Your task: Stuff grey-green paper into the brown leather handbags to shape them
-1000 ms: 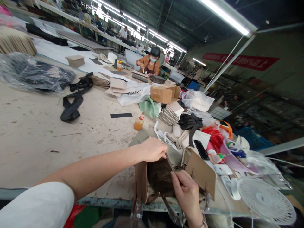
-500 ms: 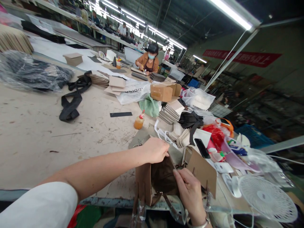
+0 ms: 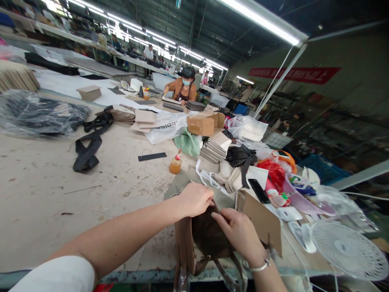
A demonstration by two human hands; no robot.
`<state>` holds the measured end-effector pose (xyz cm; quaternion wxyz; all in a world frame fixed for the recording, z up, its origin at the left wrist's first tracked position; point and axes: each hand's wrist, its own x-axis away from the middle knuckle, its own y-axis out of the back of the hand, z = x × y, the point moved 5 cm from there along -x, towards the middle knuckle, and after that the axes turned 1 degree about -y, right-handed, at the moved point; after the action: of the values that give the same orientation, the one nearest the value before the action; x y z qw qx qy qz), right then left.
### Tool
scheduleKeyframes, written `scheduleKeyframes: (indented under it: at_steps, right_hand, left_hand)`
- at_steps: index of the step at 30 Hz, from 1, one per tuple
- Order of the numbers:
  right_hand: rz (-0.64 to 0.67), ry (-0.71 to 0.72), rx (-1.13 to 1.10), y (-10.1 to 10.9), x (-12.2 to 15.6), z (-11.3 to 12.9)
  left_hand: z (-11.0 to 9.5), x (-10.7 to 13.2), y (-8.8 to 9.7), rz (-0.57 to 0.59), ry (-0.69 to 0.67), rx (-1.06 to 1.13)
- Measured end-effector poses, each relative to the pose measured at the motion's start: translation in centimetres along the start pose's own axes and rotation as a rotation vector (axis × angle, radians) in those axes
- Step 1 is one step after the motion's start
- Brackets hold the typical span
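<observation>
A brown bag [image 3: 184, 239] with a dark lining and hanging straps stands at the table's front edge, its mouth facing me. My left hand [image 3: 197, 199] is closed on the far end of the bag's rim, fingers pinched round the edge. Lower on the same rim, my right hand [image 3: 240, 229] grips it between thumb and fingers, close to the left. A bracelet circles the right wrist. Metal scissors handles [image 3: 176, 192] show just beyond my left hand. Behind the bag's right side rises a stiff tan flap [image 3: 263, 221].
A glue bottle [image 3: 175, 163] and a dark strip [image 3: 152, 156] lie beyond my hands. To the right are a phone [image 3: 259, 190], stacked pieces [image 3: 214, 148], a lilac basket [image 3: 299, 198] and a white fan [image 3: 346, 249]. Across the table a co-worker [image 3: 184, 91] sits working.
My right hand has slid up the bag's rim towards my left hand, which keeps its grip. The camera view has shifted slightly. The co-worker's arm has moved outward.
</observation>
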<state>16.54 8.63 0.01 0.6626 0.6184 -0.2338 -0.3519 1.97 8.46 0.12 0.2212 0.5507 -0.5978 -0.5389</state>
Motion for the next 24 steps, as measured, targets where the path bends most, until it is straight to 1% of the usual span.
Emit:
scheduleKeyframes:
  at_steps: [4,8,10,15,18,22,24]
  right_hand:
    - [0.009,-0.022,0.067,0.0,-0.8,0.4]
    - [-0.026,-0.058,0.008,-0.1,-0.7,0.1]
    - [-0.054,-0.061,-0.024,-0.2,-0.5,-0.1]
    - [-0.083,-0.035,-0.063,-0.1,-0.2,0.1]
    - [-0.084,-0.046,-0.049,0.1,0.3,0.7]
    - [-0.078,-0.098,-0.034,0.1,1.1,1.1]
    - [-0.080,-0.133,-0.068,0.0,1.3,0.9]
  left_hand:
    - [0.4,0.0,-0.1,-0.008,0.021,0.077]
    - [1.2,0.4,0.5,-0.043,0.110,0.317]
    - [1.6,0.9,1.0,-0.062,0.141,0.366]
    - [1.5,1.5,1.7,0.015,0.055,0.248]
    - [1.3,1.5,1.8,0.036,0.024,0.153]
    - [1.1,1.0,1.3,0.102,0.054,0.113]
    - [1.1,0.7,1.0,0.107,0.078,0.122]
